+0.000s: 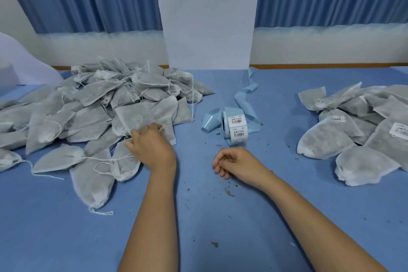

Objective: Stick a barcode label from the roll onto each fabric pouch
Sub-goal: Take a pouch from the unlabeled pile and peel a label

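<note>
Left of the label roll (235, 127), a pouch is gripped

The left hand (152, 150) curls round a grey fabric pouch (135, 117) at the unlabelled heap's (88, 104) edge. The right hand (236, 162) rests loosely curled, empty, on the worktop (198, 238) just before the roll. Risk: tangled drawstrings (110, 158) may drag neighbouring pouches along, or spill more leaf crumbs (229, 193).

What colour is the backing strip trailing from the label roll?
Light blue backing strip, seen in the head view.
</note>
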`<state>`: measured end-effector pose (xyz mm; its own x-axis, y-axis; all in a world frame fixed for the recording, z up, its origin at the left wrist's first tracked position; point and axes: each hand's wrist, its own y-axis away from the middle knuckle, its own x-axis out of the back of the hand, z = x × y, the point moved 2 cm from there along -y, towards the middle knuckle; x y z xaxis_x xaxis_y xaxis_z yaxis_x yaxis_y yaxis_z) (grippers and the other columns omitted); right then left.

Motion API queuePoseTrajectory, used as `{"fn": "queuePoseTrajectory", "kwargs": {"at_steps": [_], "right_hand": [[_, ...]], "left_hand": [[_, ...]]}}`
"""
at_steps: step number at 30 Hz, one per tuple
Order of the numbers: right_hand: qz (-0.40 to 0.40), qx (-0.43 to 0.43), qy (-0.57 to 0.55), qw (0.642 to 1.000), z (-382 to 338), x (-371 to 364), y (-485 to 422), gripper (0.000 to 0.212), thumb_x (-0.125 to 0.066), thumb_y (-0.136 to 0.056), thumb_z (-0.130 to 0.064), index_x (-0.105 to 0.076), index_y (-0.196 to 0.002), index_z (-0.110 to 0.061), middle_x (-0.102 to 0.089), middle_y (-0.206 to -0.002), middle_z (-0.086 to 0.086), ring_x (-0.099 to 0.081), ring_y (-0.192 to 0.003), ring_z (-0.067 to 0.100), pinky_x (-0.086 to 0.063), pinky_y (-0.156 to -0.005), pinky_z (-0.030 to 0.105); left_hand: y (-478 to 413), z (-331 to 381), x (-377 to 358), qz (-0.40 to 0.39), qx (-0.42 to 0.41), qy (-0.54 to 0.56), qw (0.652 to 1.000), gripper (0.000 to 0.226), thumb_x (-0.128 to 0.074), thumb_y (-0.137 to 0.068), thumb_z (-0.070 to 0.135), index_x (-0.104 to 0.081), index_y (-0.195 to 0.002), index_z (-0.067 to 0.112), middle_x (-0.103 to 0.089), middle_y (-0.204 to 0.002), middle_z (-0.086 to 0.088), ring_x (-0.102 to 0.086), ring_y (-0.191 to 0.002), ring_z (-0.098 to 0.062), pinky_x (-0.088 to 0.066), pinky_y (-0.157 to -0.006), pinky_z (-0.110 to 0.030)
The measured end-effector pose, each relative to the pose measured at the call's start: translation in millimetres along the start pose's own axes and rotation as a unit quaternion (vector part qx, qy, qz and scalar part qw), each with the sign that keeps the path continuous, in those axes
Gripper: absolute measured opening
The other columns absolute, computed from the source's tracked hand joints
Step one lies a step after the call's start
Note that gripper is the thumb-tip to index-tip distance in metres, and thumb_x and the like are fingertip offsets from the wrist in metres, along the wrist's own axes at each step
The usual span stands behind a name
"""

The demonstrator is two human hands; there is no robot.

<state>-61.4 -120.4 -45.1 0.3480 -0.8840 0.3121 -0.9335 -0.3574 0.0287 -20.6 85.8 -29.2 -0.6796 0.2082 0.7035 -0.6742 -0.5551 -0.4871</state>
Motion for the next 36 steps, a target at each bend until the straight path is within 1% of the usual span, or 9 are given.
{"fn": "queuePoseTrajectory", "kwargs": {"at_steps": [3,7,12,15,20,25,29,32,36], "right_hand": [[0.001,0.028,-0.024,0.999,-5,1,3,0.031,-0.04,-0.093,0.011,-0.063,-0.081,-0.006,-0.065,-0.07,0.006,-0.058,-0.058,0.011,-0.049,-0.061,0.023],[0.13,0.153,-0.054,0.978,-18,9,9,0.037,-0.037,-0.09,0.017,-0.062,-0.095,-0.01,-0.064,-0.081,0.006,-0.061,-0.064,0.013,-0.048,-0.071,0.021],[0.166,0.191,-0.104,0.962,-24,18,16,0.052,-0.053,-0.089,0.012,-0.052,-0.125,-0.026,-0.06,-0.118,0.001,-0.064,-0.073,0.017,-0.052,-0.072,0.027],[0.178,0.176,-0.094,0.963,-22,21,17,0.033,-0.065,-0.084,0.006,-0.065,-0.105,-0.02,-0.066,-0.083,0.004,-0.06,-0.063,0.016,-0.051,-0.067,0.025],[0.219,0.135,-0.037,0.966,-20,32,18,0.014,-0.07,-0.082,0.0,-0.071,-0.074,-0.013,-0.066,-0.063,-0.003,-0.057,-0.055,0.01,-0.046,-0.059,0.017],[0.137,0.119,-0.107,0.978,-23,21,20,0.015,-0.068,-0.085,-0.005,-0.06,-0.096,-0.012,-0.065,-0.085,0.0,-0.06,-0.058,0.017,-0.046,-0.055,0.025],[0.127,0.096,-0.1,0.982,-23,17,20,0.015,-0.062,-0.088,-0.001,-0.064,-0.08,-0.014,-0.063,-0.059,0.0,-0.05,-0.047,0.015,-0.041,-0.051,0.023],[0.146,0.087,-0.132,0.976,-23,24,21,0.019,-0.059,-0.091,-0.001,-0.068,-0.077,-0.009,-0.064,-0.063,0.006,-0.05,-0.054,0.024,-0.041,-0.051,0.022],[0.136,0.099,-0.131,0.977,-26,32,25,0.018,-0.059,-0.092,-0.005,-0.072,-0.082,-0.01,-0.061,-0.059,0.003,-0.05,-0.045,0.013,-0.039,-0.045,0.018]], "left_hand": [[8,9,10,0.02,-0.044,0.031,0.998,0.013,-0.07,-0.083,0.012,-0.076,-0.094,0.015,-0.072,-0.082,-0.008,-0.052,-0.094,-0.029,-0.021,-0.083,-0.035],[27,34,24,0.04,-0.22,0.211,0.952,0.013,-0.083,-0.07,0.01,-0.078,-0.081,0.014,-0.071,-0.073,0.001,-0.061,-0.083,-0.024,-0.023,-0.088,-0.027],[50,57,28,-0.161,-0.283,0.409,0.853,0.014,-0.076,-0.077,-0.002,-0.079,-0.084,0.011,-0.069,-0.08,0.008,-0.063,-0.076,-0.001,-0.046,-0.075,-0.014],[57,62,30,-0.195,-0.301,0.435,0.826,0.016,-0.074,-0.078,-0.004,-0.078,-0.083,0.011,-0.068,-0.079,0.011,-0.063,-0.075,0.002,-0.044,-0.07,-0.009],[54,61,31,-0.196,-0.237,0.461,0.832,0.018,-0.076,-0.079,0.001,-0.077,-0.081,0.018,-0.07,-0.081,0.007,-0.064,-0.074,-0.005,-0.048,-0.068,-0.017],[60,65,34,-0.184,-0.289,0.447,0.826,0.018,-0.075,-0.077,-0.005,-0.077,-0.081,0.013,-0.068,-0.078,0.009,-0.062,-0.071,-0.003,-0.045,-0.066,-0.014],[63,66,34,-0.18,-0.326,0.435,0.82,0.017,-0.075,-0.077,-0.006,-0.077,-0.084,0.009,-0.07,-0.078,0.003,-0.061,-0.07,-0.004,-0.046,-0.063,-0.017],[62,64,33,-0.155,-0.346,0.419,0.825,0.012,-0.075,-0.078,-0.002,-0.077,-0.086,0.007,-0.069,-0.08,0.001,-0.058,-0.071,0.004,-0.042,-0.065,-0.009],[59,62,34,-0.146,-0.358,0.407,0.827,0.01,-0.076,-0.081,0.002,-0.077,-0.087,0.01,-0.068,-0.082,0.007,-0.055,-0.069,0.006,-0.039,-0.063,-0.006]]}}
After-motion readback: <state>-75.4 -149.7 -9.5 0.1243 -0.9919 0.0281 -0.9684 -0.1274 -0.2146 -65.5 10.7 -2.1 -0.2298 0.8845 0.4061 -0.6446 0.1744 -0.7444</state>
